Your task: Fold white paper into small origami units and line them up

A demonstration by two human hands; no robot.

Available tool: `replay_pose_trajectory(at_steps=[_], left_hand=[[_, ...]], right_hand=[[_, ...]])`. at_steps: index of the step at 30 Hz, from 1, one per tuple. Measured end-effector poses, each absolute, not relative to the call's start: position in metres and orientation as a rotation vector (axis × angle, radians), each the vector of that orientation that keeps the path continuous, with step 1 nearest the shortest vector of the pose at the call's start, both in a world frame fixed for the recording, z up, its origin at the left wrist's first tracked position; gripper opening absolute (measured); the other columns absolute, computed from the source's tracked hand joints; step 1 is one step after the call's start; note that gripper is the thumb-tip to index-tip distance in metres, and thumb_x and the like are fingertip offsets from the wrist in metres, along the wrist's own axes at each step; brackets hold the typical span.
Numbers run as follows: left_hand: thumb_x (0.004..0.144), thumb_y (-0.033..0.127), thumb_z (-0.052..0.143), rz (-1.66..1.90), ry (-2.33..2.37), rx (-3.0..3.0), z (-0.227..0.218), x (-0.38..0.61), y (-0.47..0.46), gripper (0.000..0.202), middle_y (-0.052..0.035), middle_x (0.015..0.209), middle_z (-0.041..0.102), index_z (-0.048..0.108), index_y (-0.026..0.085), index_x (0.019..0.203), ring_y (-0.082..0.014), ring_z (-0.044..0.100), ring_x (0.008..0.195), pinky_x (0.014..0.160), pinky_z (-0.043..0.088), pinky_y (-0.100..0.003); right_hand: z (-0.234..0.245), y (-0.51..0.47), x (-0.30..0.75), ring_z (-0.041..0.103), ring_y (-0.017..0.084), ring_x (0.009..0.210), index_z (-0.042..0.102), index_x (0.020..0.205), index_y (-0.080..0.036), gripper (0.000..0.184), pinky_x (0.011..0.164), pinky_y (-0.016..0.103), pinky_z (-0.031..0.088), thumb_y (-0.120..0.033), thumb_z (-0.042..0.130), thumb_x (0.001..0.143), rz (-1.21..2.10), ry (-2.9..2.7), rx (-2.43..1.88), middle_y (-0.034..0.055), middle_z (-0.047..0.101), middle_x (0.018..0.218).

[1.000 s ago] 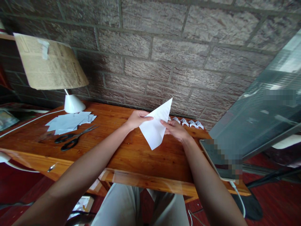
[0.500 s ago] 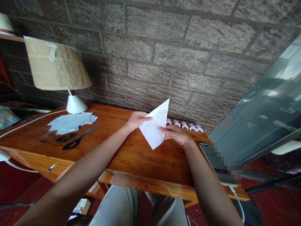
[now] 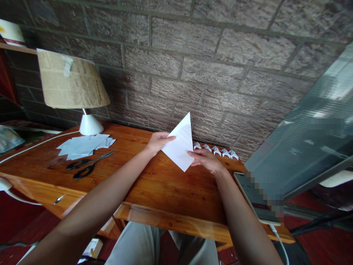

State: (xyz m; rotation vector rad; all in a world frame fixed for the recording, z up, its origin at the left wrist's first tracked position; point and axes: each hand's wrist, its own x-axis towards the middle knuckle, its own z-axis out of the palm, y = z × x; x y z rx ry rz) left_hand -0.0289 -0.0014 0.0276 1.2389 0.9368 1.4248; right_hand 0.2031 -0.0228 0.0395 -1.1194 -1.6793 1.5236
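A white sheet of paper (image 3: 180, 145) is held up above the desk, one corner pointing up and another down. My left hand (image 3: 160, 142) grips its left edge, thumb lying on the near face. On the lower right edge, my right hand (image 3: 204, 158) pinches the same sheet between thumb and fingers. Faint print shows on the upper part of the paper. Just behind my right hand, several small folded paper pieces (image 3: 216, 150) stand in a row along the back of the desk.
Black-handled scissors (image 3: 92, 165) and a pile of paper pieces (image 3: 84, 144) lie at the left of the wooden desk (image 3: 165, 187). Behind them stands a lamp (image 3: 91, 124) with a cord. A tablet (image 3: 255, 197) on a cable rests at the right edge. A brick wall (image 3: 176, 66) rises behind.
The paper has turned slightly in my hands, its top corner shifting left and its bottom corner right. Both hands keep their hold. The whole view has shifted a little.
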Motion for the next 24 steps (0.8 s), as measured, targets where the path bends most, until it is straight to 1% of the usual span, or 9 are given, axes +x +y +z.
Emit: replay_pose_trajectory(at_steps=[5,9,11,14,16,18,21,24], left_hand=[[0.053,0.044,0.084,1.428,0.909,1.178,0.025,-0.028,0.002,0.044,-0.0073,0.083,0.074,0.074,0.013,0.084,-0.015,0.064,0.065,0.062,0.048,-0.026],[0.054,0.045,0.084,1.435,0.899,1.132,0.021,-0.027,0.003,0.045,-0.0068,0.082,0.074,0.073,0.014,0.084,-0.0147,0.064,0.065,0.063,0.049,-0.026],[0.054,0.046,0.083,1.37,0.881,1.13,0.02,-0.027,0.004,0.046,-0.0072,0.083,0.074,0.073,0.013,0.085,-0.0153,0.065,0.066,0.065,0.049,-0.026],[0.054,0.045,0.084,1.306,0.844,1.104,0.021,-0.03,0.006,0.048,-0.0081,0.085,0.074,0.072,0.013,0.088,-0.0159,0.066,0.068,0.067,0.05,-0.027],[0.054,0.044,0.085,1.335,0.833,1.053,0.022,-0.034,0.008,0.049,-0.0091,0.087,0.074,0.071,0.013,0.089,-0.0161,0.066,0.069,0.07,0.051,-0.028],[0.053,0.044,0.085,1.385,0.836,1.007,0.023,-0.037,0.01,0.05,-0.0099,0.086,0.074,0.071,0.012,0.089,-0.0165,0.066,0.07,0.071,0.051,-0.03],[0.056,0.044,0.084,1.38,0.836,1.024,0.022,-0.035,0.007,0.048,-0.0108,0.086,0.073,0.071,0.012,0.088,-0.017,0.065,0.07,0.069,0.05,-0.03],[0.061,0.046,0.08,1.26,0.783,1.128,0.018,-0.021,0.0,0.044,-0.0109,0.088,0.073,0.073,0.011,0.087,-0.0157,0.065,0.07,0.067,0.048,-0.027]], right_hand=[[0.037,-0.02,0.203,0.068,0.015,0.064,0.075,0.083,-0.016,0.035,0.064,0.027,0.056,-0.047,0.077,0.066,1.451,-1.615,-1.16,0.0061,0.075,0.077],[0.034,-0.016,0.203,0.069,0.016,0.073,0.075,0.085,-0.018,0.034,0.073,0.029,0.057,-0.047,0.076,0.066,1.37,-1.54,-1.089,0.0037,0.075,0.085],[0.034,-0.015,0.205,0.069,0.016,0.074,0.074,0.084,-0.019,0.034,0.074,0.03,0.056,-0.048,0.076,0.066,1.342,-1.528,-1.081,0.0026,0.075,0.085],[0.035,-0.018,0.209,0.068,0.015,0.069,0.074,0.082,-0.017,0.034,0.068,0.027,0.055,-0.048,0.075,0.067,1.445,-1.662,-1.121,0.003,0.074,0.079],[0.037,-0.022,0.21,0.066,0.014,0.064,0.074,0.081,-0.016,0.035,0.062,0.025,0.054,-0.048,0.075,0.067,1.555,-1.799,-1.138,0.0036,0.073,0.074],[0.039,-0.026,0.21,0.065,0.013,0.061,0.075,0.08,-0.015,0.036,0.06,0.024,0.052,-0.048,0.076,0.066,1.618,-1.873,-1.136,0.0038,0.072,0.072],[0.042,-0.029,0.205,0.065,0.013,0.066,0.074,0.086,-0.016,0.039,0.064,0.025,0.053,-0.047,0.077,0.064,1.646,-1.874,-1.104,0.0045,0.073,0.078],[0.041,-0.03,0.197,0.067,0.015,0.073,0.073,0.09,-0.017,0.04,0.071,0.028,0.053,-0.048,0.076,0.065,1.606,-1.806,-1.036,0.0054,0.073,0.083]])
